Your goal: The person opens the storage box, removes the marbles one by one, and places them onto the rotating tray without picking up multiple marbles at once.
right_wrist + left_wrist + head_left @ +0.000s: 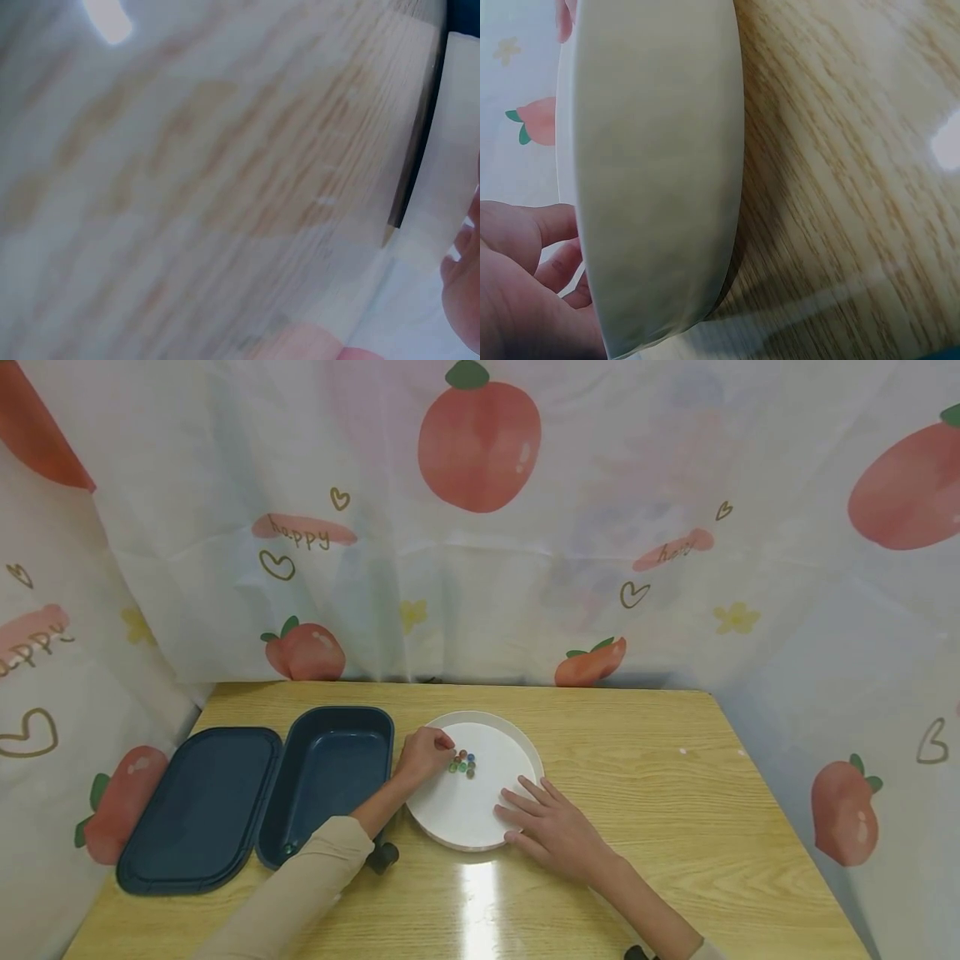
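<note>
A round white tray (450, 822) with a raised rim stands on the table, with a small cluster of glass marbles (462, 767) on it. Over the tray's left side reaches my left hand (426, 753). Its bent thumb and fingers come together at the cluster's left edge; whether a marble is between them is too small to tell. In the left wrist view the tray's wall hides these fingertips. My right hand (551, 827) rests on the tray's lower right rim, fingers spread and holding nothing.
Left of the tray stands a dark blue rectangular box (330, 777), with a green marble (290, 849) in its near corner. Farther left lies a matching blue lid (201, 810). Behind the wooden table (637, 743) hangs a fruit-printed curtain (480, 593).
</note>
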The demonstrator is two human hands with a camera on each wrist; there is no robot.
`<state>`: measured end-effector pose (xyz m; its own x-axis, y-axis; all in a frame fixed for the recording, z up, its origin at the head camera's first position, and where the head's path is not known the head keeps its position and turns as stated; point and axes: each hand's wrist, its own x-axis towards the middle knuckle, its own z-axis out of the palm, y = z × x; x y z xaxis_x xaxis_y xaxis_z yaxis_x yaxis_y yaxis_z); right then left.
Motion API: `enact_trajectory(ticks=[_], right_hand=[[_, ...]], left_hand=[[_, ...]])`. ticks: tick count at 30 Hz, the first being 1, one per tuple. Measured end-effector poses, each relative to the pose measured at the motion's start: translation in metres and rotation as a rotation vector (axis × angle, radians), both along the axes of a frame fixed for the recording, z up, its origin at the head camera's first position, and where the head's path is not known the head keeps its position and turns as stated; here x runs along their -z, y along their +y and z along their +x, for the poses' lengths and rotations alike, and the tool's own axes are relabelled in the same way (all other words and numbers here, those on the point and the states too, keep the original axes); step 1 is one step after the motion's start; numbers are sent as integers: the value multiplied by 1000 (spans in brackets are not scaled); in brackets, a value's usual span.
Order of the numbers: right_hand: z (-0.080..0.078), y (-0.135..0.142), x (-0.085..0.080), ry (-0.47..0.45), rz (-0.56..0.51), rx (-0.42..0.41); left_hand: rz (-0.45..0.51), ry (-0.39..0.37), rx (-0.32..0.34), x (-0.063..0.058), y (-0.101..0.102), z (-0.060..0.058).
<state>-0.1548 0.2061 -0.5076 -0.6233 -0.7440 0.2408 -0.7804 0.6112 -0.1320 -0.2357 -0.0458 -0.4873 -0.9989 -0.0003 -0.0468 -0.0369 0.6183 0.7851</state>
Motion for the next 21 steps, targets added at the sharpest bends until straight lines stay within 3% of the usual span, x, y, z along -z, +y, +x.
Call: enact_trajectory(ticks=[21], right_hand=[[-1, 1, 3, 43, -24, -14]], left_hand=[[-7, -33, -4, -3, 2, 1]])
